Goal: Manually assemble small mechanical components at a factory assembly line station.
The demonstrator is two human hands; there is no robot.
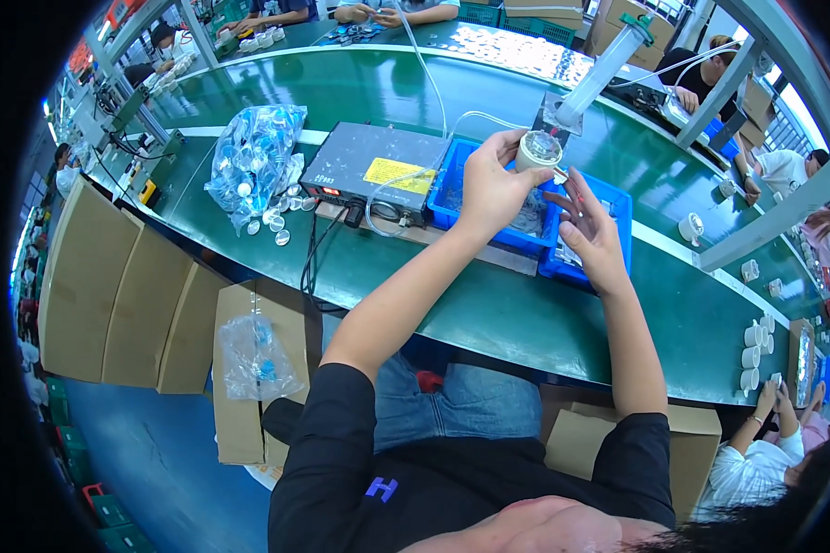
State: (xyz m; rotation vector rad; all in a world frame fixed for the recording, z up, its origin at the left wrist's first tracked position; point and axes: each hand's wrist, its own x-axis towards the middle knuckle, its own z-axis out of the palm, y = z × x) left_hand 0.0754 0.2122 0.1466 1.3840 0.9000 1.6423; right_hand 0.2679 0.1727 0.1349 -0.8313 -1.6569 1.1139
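My left hand is closed around a round off-white cup-shaped part with a clear-looking top, held just below a tilted clear syringe-like tube. Close by on the right, my right hand has its fingers apart, the tips near the part's side. A small light-and-dark piece shows by those fingertips; whether they touch it I cannot tell. Under my hands stand two blue bins, the left bin with clear pieces in it and the right bin partly hidden by my right hand.
A grey control box with cables stands left of the bins. Further left lie a bag of blue-and-white parts and loose round discs. White cups line the bench's right end. Metal posts rise at right; cardboard boxes flank my legs. Other people sit around.
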